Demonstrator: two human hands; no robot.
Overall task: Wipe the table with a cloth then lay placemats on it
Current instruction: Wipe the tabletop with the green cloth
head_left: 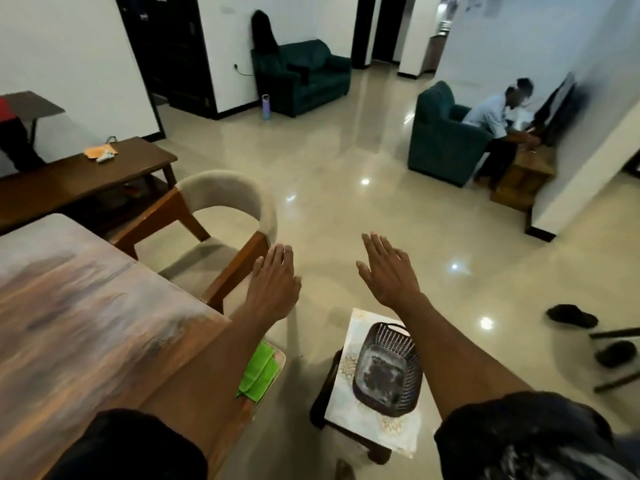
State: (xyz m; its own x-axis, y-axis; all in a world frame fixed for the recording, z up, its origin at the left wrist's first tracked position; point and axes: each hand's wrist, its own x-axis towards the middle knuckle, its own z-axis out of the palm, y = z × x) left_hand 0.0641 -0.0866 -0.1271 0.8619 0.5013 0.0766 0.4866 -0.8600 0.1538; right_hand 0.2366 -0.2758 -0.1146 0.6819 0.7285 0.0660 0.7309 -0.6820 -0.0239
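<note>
The dining table (79,327) with a streaked brown and grey top fills the lower left. A green cloth (259,372) lies folded at the table's right corner, partly under my left forearm. My left hand (273,285) is held out flat over the floor beside the chair, fingers straight, holding nothing. My right hand (388,271) is also stretched out flat and empty, above the floor. A pale patterned mat (349,403) lies on a low stool below my right forearm, with a dark plastic basket (388,368) on it.
A beige upholstered chair (221,230) with wooden arms stands at the table's far edge. A dark wooden bench (86,178) sits behind it. Green sofas (311,77) and a seated person (495,116) are across the shiny floor. Slippers (571,315) lie at right.
</note>
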